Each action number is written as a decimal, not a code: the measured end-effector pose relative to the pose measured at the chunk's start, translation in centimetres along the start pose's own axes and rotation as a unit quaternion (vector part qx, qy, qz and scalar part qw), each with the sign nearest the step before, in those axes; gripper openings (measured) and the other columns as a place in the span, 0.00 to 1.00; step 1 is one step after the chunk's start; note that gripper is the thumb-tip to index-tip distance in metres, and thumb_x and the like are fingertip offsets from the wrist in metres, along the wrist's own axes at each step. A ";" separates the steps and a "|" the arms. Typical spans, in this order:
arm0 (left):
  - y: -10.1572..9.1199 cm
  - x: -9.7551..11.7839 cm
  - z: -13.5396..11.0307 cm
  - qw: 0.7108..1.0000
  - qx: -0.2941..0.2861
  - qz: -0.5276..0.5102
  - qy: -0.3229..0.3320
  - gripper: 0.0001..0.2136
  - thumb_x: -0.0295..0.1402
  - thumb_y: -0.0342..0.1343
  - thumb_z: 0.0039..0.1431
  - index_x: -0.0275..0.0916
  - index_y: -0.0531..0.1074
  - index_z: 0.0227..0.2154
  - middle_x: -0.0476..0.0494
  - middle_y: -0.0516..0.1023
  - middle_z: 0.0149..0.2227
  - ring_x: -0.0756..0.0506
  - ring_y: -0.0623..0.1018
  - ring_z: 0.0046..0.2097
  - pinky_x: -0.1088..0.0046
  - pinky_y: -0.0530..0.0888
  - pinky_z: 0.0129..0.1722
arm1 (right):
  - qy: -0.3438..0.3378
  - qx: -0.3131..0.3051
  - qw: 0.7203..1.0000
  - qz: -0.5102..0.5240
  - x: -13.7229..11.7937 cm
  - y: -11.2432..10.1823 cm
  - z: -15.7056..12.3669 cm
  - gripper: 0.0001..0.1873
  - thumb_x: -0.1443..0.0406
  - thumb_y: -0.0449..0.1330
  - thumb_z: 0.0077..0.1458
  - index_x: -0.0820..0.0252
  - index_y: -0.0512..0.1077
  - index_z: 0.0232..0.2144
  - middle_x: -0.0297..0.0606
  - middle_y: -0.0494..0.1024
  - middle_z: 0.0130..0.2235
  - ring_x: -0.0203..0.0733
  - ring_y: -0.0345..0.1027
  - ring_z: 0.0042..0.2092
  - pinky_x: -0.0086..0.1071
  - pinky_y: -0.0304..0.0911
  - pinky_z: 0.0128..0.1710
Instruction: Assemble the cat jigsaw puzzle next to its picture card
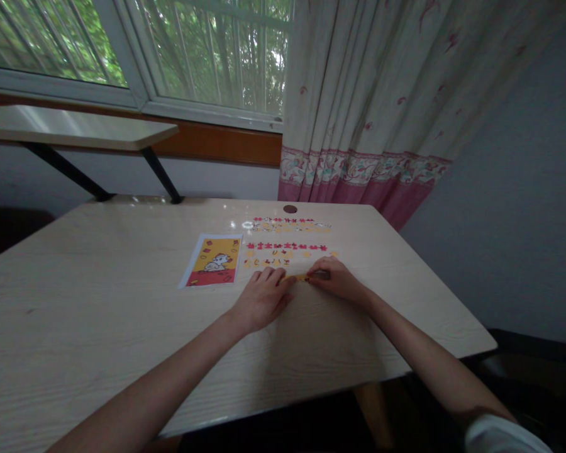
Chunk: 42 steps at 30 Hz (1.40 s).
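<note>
On the far middle of the table point(99, 302), just in front of the rows of loose pieces, lies a yellow jigsaw piece point(300, 277), small and a little blurred; it sits between the two hands. The right hand point(338, 280) has its fingertips closed on the right end of it. The left hand point(263, 297) rests palm down with bent fingers reaching the left end; if it really grips, I cannot tell. The hands are close together, almost meeting. Beyond them are red and yellow jigsaw pieces point(283, 246) in lines, and one more line point(287, 224) nearer the back edge; left of these lies a picture card point(212, 260), apart from the left hand. A brown round cap point(290, 209) sits at the back edge; the curtain point(368, 126) hangs behind. There is wide bare tabletop to the left and toward the near edge; the right edge is closer.
</note>
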<state>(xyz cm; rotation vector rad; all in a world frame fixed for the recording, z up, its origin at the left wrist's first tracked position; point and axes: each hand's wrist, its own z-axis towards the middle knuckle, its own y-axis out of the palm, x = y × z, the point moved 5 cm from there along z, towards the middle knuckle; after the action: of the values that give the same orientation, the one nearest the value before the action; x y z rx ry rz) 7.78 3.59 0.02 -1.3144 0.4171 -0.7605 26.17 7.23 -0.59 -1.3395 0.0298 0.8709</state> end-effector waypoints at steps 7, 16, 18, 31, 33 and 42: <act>0.0 0.1 0.0 1.000 -0.004 -0.007 -0.002 0.16 0.33 0.47 0.62 0.41 0.65 0.52 0.38 0.67 0.46 0.39 0.65 0.46 0.60 0.65 0.43 | -0.010 0.014 1.000 -0.008 -0.5 0.1 -0.1 0.05 0.63 0.63 0.51 0.55 0.76 0.33 0.36 0.77 0.34 0.39 0.68 0.39 0.36 0.60 0.42; 0.0 0.1 0.0 1.000 0.002 -0.002 0.000 0.16 0.33 0.47 0.62 0.41 0.65 0.52 0.38 0.68 0.46 0.39 0.65 0.46 0.61 0.65 0.43 | -0.004 0.014 0.999 -0.030 -1.2 -0.2 0.0 0.04 0.65 0.64 0.50 0.54 0.77 0.31 0.35 0.77 0.33 0.39 0.67 0.37 0.36 0.59 0.42; -0.1 0.2 0.0 1.000 -0.003 -0.004 0.002 0.17 0.33 0.47 0.61 0.40 0.65 0.52 0.38 0.68 0.46 0.39 0.66 0.46 0.61 0.65 0.43 | -0.004 0.015 0.999 -0.033 -1.4 -0.3 0.0 0.04 0.65 0.64 0.50 0.54 0.77 0.32 0.36 0.77 0.33 0.40 0.67 0.37 0.36 0.59 0.41; -2.2 -5.0 -1.9 0.997 0.053 -0.060 -0.011 0.14 0.34 0.44 0.64 0.36 0.72 0.44 0.38 0.71 0.42 0.42 0.70 0.44 0.61 0.69 0.45 | -0.014 0.064 0.998 -0.018 0.3 -1.2 -1.0 0.07 0.65 0.59 0.54 0.58 0.75 0.35 0.38 0.78 0.33 0.40 0.69 0.36 0.35 0.60 0.39; -2.1 -5.0 -1.9 0.997 0.055 -0.062 -0.004 0.13 0.33 0.45 0.64 0.36 0.73 0.43 0.38 0.71 0.41 0.42 0.70 0.43 0.62 0.69 0.44 | -0.015 0.069 0.997 -0.018 0.1 -1.1 -1.0 0.06 0.64 0.60 0.54 0.58 0.75 0.33 0.37 0.78 0.32 0.39 0.68 0.35 0.34 0.60 0.39; -1.4 -4.2 -1.5 0.998 0.047 -0.052 0.002 0.13 0.32 0.47 0.62 0.37 0.74 0.42 0.39 0.71 0.39 0.42 0.71 0.42 0.62 0.70 0.43 | -0.012 0.085 0.996 -0.032 0.2 -0.1 -0.7 0.06 0.60 0.63 0.52 0.56 0.76 0.30 0.36 0.78 0.31 0.39 0.68 0.35 0.34 0.59 0.39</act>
<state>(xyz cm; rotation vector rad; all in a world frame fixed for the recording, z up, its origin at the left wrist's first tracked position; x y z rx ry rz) 3.47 5.42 0.46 -1.2546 0.3139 -0.8594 26.71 6.80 -0.80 -1.1658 0.0412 0.8112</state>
